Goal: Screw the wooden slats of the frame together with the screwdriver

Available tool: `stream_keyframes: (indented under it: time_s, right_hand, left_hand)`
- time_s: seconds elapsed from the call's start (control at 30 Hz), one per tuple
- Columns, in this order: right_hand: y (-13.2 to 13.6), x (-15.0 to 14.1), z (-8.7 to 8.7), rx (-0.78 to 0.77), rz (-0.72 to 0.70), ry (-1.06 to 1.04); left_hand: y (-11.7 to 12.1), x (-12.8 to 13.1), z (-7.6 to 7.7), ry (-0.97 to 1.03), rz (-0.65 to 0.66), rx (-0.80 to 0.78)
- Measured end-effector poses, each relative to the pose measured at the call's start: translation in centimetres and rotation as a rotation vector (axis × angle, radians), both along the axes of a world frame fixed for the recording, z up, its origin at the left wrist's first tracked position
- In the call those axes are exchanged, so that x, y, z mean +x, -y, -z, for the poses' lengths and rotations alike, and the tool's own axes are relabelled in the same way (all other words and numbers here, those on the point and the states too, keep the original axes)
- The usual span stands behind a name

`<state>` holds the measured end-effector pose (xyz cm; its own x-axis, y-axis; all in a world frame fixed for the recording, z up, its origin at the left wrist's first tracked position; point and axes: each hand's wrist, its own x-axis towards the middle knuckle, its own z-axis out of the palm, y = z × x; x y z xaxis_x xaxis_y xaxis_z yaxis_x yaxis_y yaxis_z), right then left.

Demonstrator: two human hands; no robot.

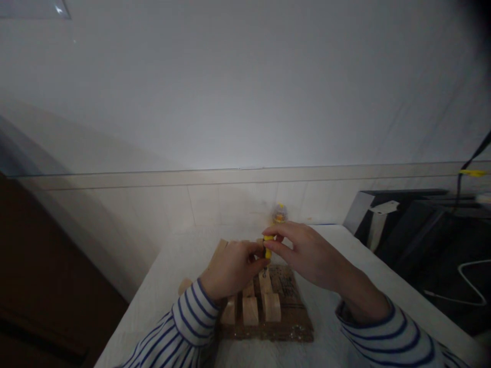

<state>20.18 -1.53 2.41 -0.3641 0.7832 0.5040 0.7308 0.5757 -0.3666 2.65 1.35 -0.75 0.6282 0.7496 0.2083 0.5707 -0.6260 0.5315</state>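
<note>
My left hand [232,268] and my right hand [307,254] meet above a brown board [291,319] on a white table [337,337]. Both pinch a small yellow piece [268,245] between their fingertips; its exact shape is too small to make out. Several pale wooden blocks [251,309] stand on the board under my left hand. Both wrists wear sleeves striped white and blue.
A small clear container with yellow and orange contents [280,212] stands at the table's far edge by the tiled wall. Dark furniture or equipment [422,230] with a white cable [466,278] lies to the right. A dark brown surface [46,286] is at the left.
</note>
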Motion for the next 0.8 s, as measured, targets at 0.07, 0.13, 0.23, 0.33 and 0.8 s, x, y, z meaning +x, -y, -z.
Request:
stream_keyframes:
  time_s: [0.07,0.13,0.23,0.33,0.8]
  right_hand:
    - [-0.01,0.00,-0.04,-0.016,0.011,-0.004]
    - [0.01,0.00,-0.09,-0.030,0.016,-0.004]
    - [0.03,-0.02,-0.11,-0.034,0.005,-0.015]
    - [0.03,-0.04,-0.11,-0.040,0.002,-0.022]
    - [0.12,-0.21,-0.34,-0.042,-0.001,-0.002]
  left_hand:
    - [0.11,0.03,-0.24,0.000,0.012,0.003]
    - [0.20,0.05,-0.41,-0.002,0.020,0.002]
    - [0.27,0.07,-0.55,0.001,0.027,-0.008]
    - [0.28,0.08,-0.62,0.005,0.042,-0.015]
    - [0.05,0.07,-0.03,0.013,-0.008,-0.017]
